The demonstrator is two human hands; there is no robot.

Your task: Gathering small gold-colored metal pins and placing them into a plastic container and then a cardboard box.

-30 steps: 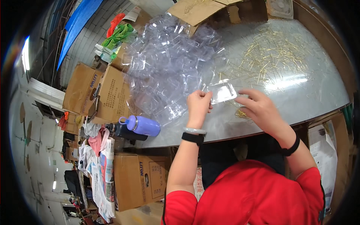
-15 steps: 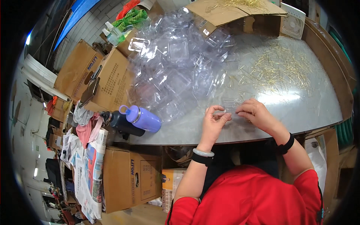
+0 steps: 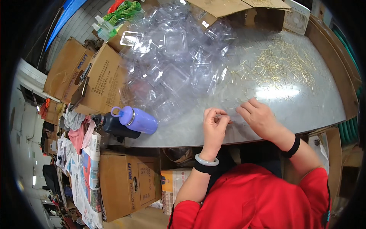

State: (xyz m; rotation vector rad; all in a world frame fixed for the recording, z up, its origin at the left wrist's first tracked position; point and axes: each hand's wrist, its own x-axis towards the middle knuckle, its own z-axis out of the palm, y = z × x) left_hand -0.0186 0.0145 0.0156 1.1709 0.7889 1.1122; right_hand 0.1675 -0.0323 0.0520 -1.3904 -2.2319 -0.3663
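My left hand is closed in a pinch near the front edge of the grey table, its fingertips at a small clear plastic piece that hardly shows against the tabletop. Just to its right, my right hand has its fingers bent together and pointing at the left fingertips. Whatever lies under those fingers is hidden. Beyond both hands, thin gold-coloured metal pins lie scattered over the table. A large heap of clear plastic packs spreads to the left of the pins.
At the table's left edge lie a purple bottle and a black bottle. Cardboard boxes stand on the left. An open cardboard box and a white fan are at the back. A cardboard strip borders the right side.
My right hand has turned so its back shows more, and its fingers have shifted slightly left. My left fingers have drawn closer together. The whole view has shifted a little.
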